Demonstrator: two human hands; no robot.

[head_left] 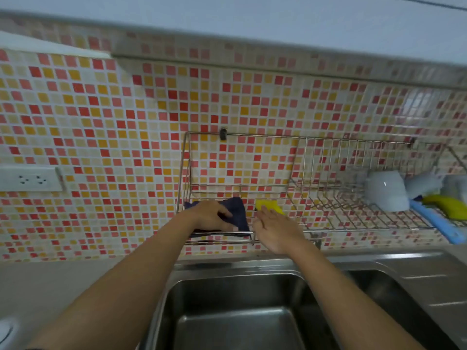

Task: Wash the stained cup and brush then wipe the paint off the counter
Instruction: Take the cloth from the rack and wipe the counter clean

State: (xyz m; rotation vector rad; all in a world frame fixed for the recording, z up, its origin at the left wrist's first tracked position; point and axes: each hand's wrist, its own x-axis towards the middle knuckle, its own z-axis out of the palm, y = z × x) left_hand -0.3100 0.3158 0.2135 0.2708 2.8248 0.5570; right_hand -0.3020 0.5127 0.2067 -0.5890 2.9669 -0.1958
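A dark blue cloth (237,210) lies on the left end of a wire dish rack (328,215) fixed to the tiled wall. My left hand (212,215) rests on the cloth with its fingers curled over it. Just to the right, a yellow sponge (269,206) sits on the rack, and my right hand (274,231) reaches to it with straight fingers touching its near edge. A white cup (386,192) stands upside down on the rack at the right. No brush or paint stain is visible.
A steel sink basin (227,322) lies below my arms, with a second basin (394,294) to the right. A blue-handled tool (439,223) and a yellow item (447,204) lie at the rack's right end. A wall socket (30,179) is at the left above the grey counter (63,284).
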